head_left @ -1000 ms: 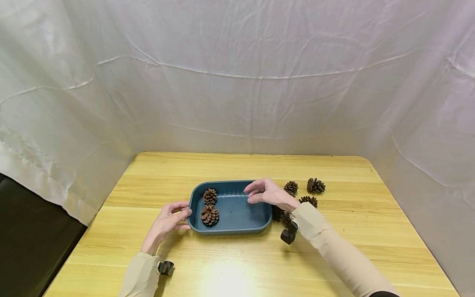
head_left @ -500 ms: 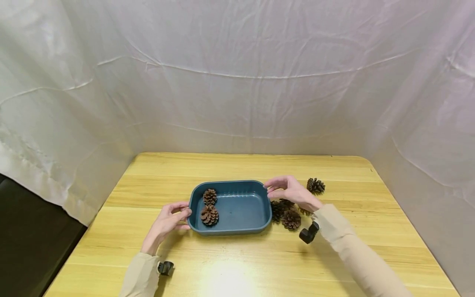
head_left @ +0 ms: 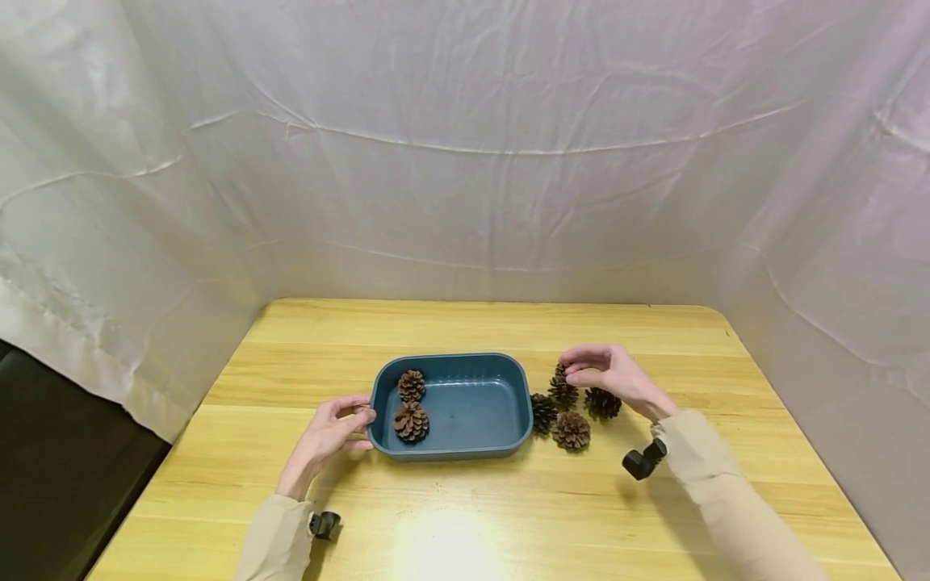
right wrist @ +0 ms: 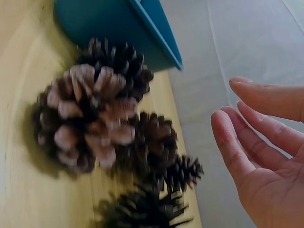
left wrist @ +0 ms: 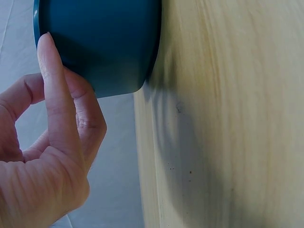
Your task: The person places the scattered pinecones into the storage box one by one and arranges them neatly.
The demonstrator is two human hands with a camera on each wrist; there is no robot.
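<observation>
A dark blue rectangular tray (head_left: 454,420) rests on the wooden table with two brown pinecones, one (head_left: 411,386) behind the other (head_left: 411,422), at its left end. My left hand (head_left: 328,432) touches that end from outside, its thumb (left wrist: 57,95) straight against the wall near the rim. Right of the tray, my right hand (head_left: 606,375) hovers above several pinecones, fingers spread and holding nothing, as the right wrist view shows. A large pinecone (right wrist: 85,121) sits nearest that wrist camera; a darker one (head_left: 542,414) stands close to the tray wall. The hand partly covers the group's far side.
The wooden table (head_left: 291,347) ends at a pale hanging cloth (head_left: 465,202) behind and on both sides. A black surface (head_left: 65,468) lies beyond the table's left edge. Black camera mounts sit at both wrists, the right one (head_left: 643,460) low over the table.
My right hand has moved right, from over the tray's right end to above the loose pinecones, uncovering those next to the tray. The left hand and tray have not moved.
</observation>
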